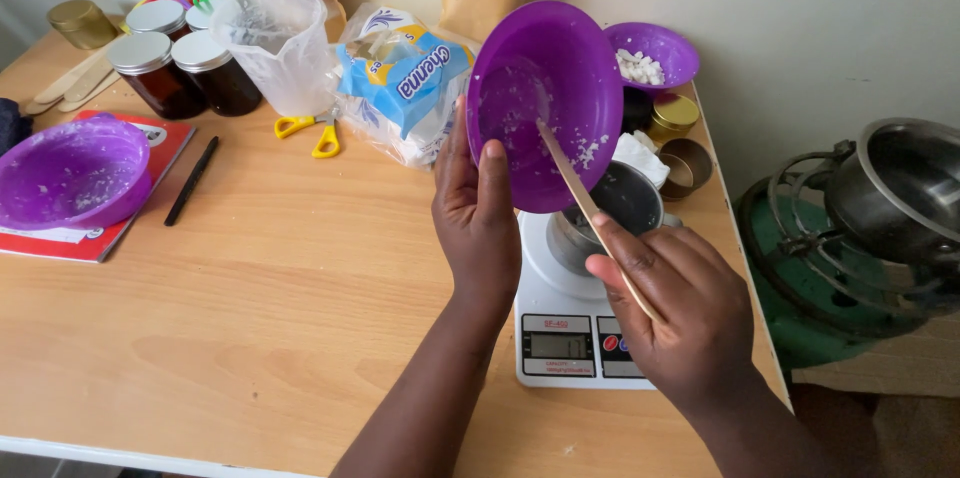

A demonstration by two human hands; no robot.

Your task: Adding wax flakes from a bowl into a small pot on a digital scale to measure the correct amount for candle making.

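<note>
Tilting the purple bowl (545, 103) over the metal cup (615, 208) on the white scale (570, 323), we grip its rim with our left hand (480, 218); our right hand (680, 313), closed around the wooden stick (585, 203), scrapes white flakes inside the bowl

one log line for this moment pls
left hand: tilts purple plastic bowl | right hand: scrapes it with thin wooden stick | below: metal cup on white kitchen scale

Home craft setup: wooden table (250, 288) w/ digital scale (570, 333), amber jars (160, 78) (camp stove (850, 238) beside).
</note>
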